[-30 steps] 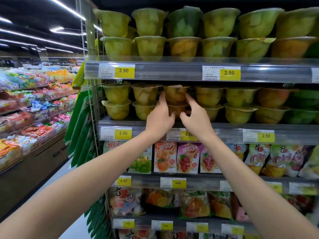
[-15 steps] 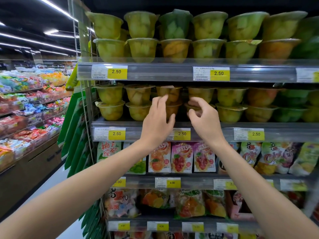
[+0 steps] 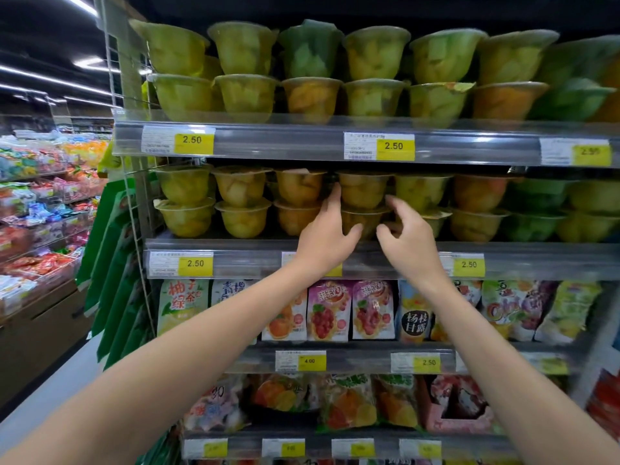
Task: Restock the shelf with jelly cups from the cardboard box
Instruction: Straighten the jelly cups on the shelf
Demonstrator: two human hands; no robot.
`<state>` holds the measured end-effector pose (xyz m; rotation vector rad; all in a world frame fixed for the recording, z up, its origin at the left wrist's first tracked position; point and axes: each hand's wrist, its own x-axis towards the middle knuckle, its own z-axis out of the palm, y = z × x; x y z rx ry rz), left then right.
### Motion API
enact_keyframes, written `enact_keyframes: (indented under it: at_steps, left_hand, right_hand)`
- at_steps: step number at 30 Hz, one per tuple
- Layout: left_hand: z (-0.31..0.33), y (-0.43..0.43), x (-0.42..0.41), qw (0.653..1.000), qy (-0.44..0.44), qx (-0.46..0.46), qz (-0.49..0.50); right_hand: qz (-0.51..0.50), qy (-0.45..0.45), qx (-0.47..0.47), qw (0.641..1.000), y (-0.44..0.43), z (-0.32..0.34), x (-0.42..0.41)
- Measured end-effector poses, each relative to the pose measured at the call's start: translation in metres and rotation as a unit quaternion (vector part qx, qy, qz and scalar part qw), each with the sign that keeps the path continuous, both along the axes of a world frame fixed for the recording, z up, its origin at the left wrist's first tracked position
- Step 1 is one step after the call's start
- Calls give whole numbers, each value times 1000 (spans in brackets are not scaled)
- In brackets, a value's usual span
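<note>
Supermarket shelf (image 3: 241,260), middle tier: left hand (image 3: 327,238) lies straight-fingered against a stacked cup (image 3: 364,193); right hand (image 3: 411,238) curls at its right side, grasp unclear.

One left hand (image 3: 327,236), one right hand (image 3: 411,239). Four rails (image 3: 268,142) (the lowest blurred). Three tags (image 3: 394,146) on the rail above the hands; cups (image 3: 241,186) stacked in twos.

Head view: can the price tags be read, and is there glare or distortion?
Head view: the centre price tag reads 2.50; the far-right tag and the bottom-row tags are smeared. Head view: light streaks glare on the clear shelf rail. Head view: the wide lens bows the rails towards the edges.
</note>
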<state>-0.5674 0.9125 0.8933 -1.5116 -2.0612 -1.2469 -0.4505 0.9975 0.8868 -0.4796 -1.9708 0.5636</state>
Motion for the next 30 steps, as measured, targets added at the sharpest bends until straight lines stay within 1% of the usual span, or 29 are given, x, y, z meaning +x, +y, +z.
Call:
enact_keyframes:
  at_steps: [2, 7, 10, 19, 24, 28, 30]
  left_hand:
    - [-3, 2, -1, 1000, 5, 6, 6]
    - [-9, 2, -1, 998, 44, 9, 44]
    - [-10, 4, 1, 997, 43, 14, 60]
    - [-7, 17, 1, 988, 26, 24, 147]
    - [-10, 15, -1, 990, 48, 35, 131]
    - [-18, 8, 0, 990, 75, 76, 94]
    - [-22, 5, 0, 990, 76, 102, 62]
  right_hand:
    - [18, -3, 8, 1000, 1, -1, -2]
    - [4, 10, 28, 1000, 5, -5, -7]
    - [1, 21, 32, 999, 8, -7, -12]
    - [-77, 2, 86, 993, 16, -4, -34]
    - [-58, -8, 91, 994, 18, -6, -32]
    - [8, 15, 66, 998, 11, -8, -20]
    - [25, 29, 73, 997, 7, -10, -12]
